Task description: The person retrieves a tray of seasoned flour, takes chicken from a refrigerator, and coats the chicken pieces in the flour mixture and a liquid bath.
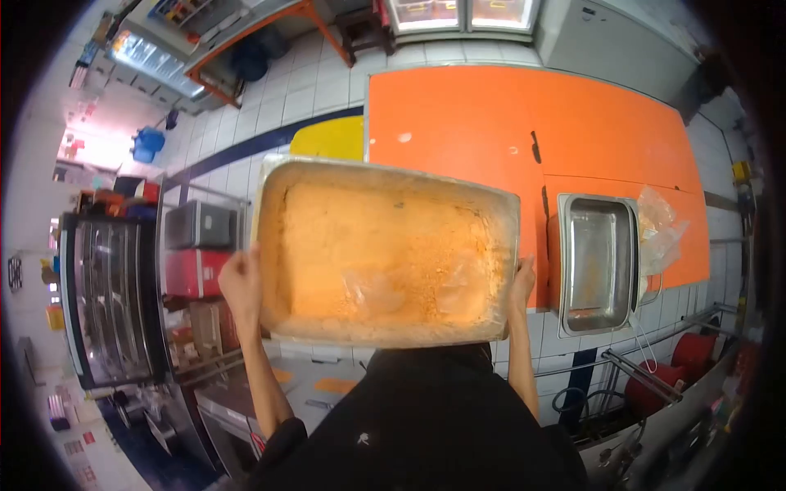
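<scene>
— Where is the large tray (352,229)?
— It is in front of the person's body (417,417), held by the two short ends; the grip of the left hand (237,282) is closed on one end, and the grip of the right hand (521,282) is closed on the other; inside are crumbs (434,263) and pieces of clear plastic (372,290).
— And the surface beyond?
— The tabletop (458,114) is bright orange, with dark marks (536,147) and some pale spots (405,137); a smaller metal pan (596,237) is at its near edge, with a plastic bag (659,229) just beside.
— How is the room?
— The floor (319,78) has white tiles; on the left are a glass-sided case (115,303), a grey box (199,224) and a red box (196,272); a lit refrigerator (434,15) is at the far side.
</scene>
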Demonstrator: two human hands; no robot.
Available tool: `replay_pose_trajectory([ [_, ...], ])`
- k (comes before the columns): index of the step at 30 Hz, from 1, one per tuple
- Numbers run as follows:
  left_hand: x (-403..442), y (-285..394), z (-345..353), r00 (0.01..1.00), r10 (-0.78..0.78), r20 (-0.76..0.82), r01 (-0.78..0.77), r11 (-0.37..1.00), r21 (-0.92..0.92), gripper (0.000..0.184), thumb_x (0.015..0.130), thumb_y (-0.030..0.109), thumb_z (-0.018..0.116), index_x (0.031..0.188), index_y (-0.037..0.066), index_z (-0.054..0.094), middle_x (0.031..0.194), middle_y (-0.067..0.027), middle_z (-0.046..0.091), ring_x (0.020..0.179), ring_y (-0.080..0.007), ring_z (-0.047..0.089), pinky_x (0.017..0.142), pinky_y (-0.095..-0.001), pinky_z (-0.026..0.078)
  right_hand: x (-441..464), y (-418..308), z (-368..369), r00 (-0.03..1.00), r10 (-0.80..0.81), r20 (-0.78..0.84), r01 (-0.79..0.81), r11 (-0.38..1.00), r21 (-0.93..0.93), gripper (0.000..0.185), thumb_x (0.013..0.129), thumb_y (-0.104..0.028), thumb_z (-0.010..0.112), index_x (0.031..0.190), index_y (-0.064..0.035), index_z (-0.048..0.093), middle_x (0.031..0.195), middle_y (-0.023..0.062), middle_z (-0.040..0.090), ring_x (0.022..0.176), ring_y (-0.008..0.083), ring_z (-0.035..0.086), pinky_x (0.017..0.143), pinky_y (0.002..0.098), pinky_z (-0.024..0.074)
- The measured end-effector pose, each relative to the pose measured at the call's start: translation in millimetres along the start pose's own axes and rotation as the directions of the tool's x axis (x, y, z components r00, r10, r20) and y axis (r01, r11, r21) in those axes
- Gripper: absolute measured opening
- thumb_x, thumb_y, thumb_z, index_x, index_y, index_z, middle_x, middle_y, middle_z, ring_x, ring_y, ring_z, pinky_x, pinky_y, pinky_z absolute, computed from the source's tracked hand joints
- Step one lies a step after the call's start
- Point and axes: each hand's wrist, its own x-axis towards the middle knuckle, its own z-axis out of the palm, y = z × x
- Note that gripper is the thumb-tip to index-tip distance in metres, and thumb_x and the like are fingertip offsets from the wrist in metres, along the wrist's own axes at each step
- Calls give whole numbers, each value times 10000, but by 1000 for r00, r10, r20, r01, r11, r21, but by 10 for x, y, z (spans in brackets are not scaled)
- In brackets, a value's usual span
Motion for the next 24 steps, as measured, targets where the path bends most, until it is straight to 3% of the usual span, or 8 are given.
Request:
replay_pose_trajectory([
  [2,-160,151,-145,999,15,51,-14,999,-34,513,921,308,632,633,-11,353,588,-43,255,585,-119,264,504,-325,245,90,103,-78,999,40,-18,-39,998,42,620,1022,-529,290,653,-46,408,638,45,429,620,156,367,586,369,333],
  [5,-110,139,-82,997,31,64,-27,998,-48,483,913,291,634,645,-26,388,594,-90,260,581,-136,274,503,-352,264,137,126,-136,990,-90,-105,72,984,-162,640,1019,-534,299,632,-28,366,580,37,375,580,162,346,562,382,320],
  [8,-132,-124,74,1000,15,5,-16,1000,27,464,909,265,642,637,-31,410,571,-85,273,574,-131,286,497,-350,253,-9,98,-212,999,0,-45,0,1000,-12,684,1016,-528,319,637,30,433,541,65,370,548,176,350,550,410,322],
  [11,-310,160,-100,995,-18,98,25,997,-69,474,916,276,626,624,-15,392,571,-97,276,575,-129,264,497,-363,242,-5,110,-311,980,-146,-138,122,979,-165,724,1013,-534,317,699,83,528,528,112,450,534,221,400,564,448,344],
  [14,-177,-47,138,998,-20,56,22,999,-26,503,915,300,634,611,-7,376,570,-74,266,576,-124,251,498,-358,228,168,217,-285,993,-54,-106,14,936,-351,731,1010,-546,316,860,97,630,673,160,595,669,242,523,685,415,419],
  [17,-101,-321,354,999,-30,19,32,998,-62,524,921,324,630,615,-9,366,577,-38,257,585,-118,251,501,-353,224,114,90,-98,966,-185,-181,155,974,-167,703,1014,-528,322,893,98,616,739,218,615,687,285,538,709,443,423],
  [19,-167,-411,347,993,-81,83,87,993,-84,529,921,336,630,626,-10,360,571,-49,260,587,-125,258,506,-355,235,106,138,-235,965,-214,-151,167,947,-275,653,1019,-485,328,855,80,611,768,277,615,673,416,566,662,489,418],
  [24,-128,-951,854,982,-165,95,173,981,-83,516,923,356,609,633,-28,424,547,-73,326,579,-166,301,529,-357,302,-41,-122,-132,923,-368,-113,298,868,-396,459,1015,-372,388,1021,31,605,799,249,612,735,434,565,735,486,450],
])
